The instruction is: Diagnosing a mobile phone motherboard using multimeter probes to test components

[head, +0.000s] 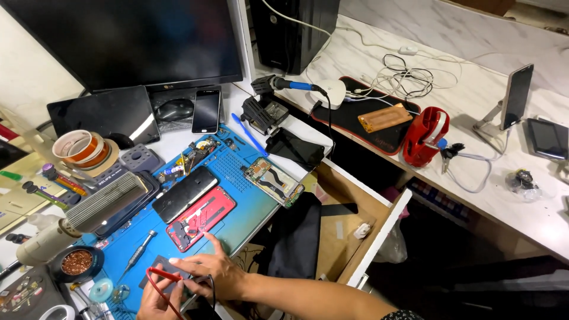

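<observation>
My left hand [155, 302] sits at the bottom edge and grips a thin red test probe [163, 276]. The probe's tip points at a small dark board [155, 265] on the blue repair mat [237, 172]. My right hand [208, 270] reaches in from the right, index finger stretched over that board and thumb raised. Its lower fingers curl over a black probe lead [211, 289]. Just beyond the hands lie a red phone frame [200, 218] and a black phone panel [184, 193].
A screwdriver [140, 249], a hot-air gun [71, 219] and a tin of brass wool [77, 262] lie to the left. An opened phone body [274, 181] and a soldering iron [290, 85] sit further back. An open wooden drawer [347, 228] stands to the right.
</observation>
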